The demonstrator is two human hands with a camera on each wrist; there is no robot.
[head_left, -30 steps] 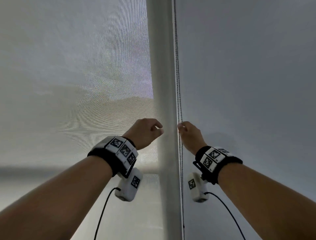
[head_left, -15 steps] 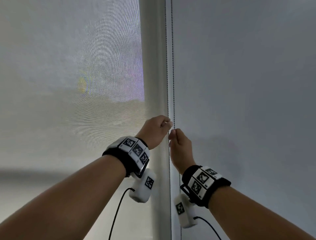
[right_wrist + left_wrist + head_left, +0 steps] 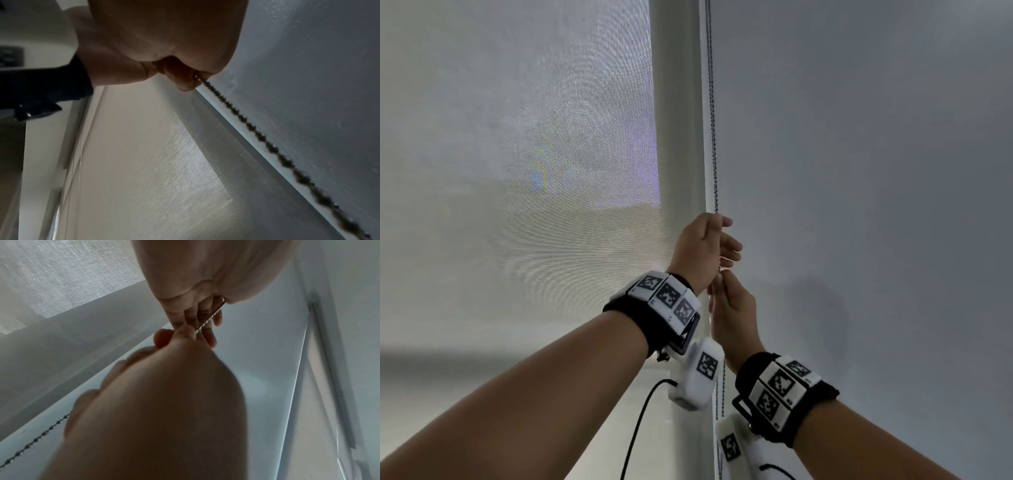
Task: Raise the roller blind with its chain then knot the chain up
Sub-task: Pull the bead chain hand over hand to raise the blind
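The thin beaded chain [image 3: 711, 102] hangs in two strands beside the white window frame [image 3: 678, 137]. My left hand [image 3: 719, 222] grips it with curled fingers, just above my right hand. The right hand [image 3: 719, 278] pinches the chain between thumb and fingertip. In the left wrist view the chain [image 3: 209, 318] crosses my left fingers [image 3: 191, 316] and meets the right hand's pinch [image 3: 193, 332]. The right wrist view shows the chain [image 3: 267, 142] running taut away from my right fingertips [image 3: 185, 81]. The mesh roller blind [image 3: 517, 171] covers the window on the left.
A plain grey wall [image 3: 859, 171] fills the right side, close behind the chain. A grey horizontal band [image 3: 465, 356] crosses the blind low on the left. A black cable [image 3: 640, 428] hangs from the left wrist camera.
My left hand has moved right from the window frame and taken hold of the chain. The right hand has slid down the chain and now sits below the left.
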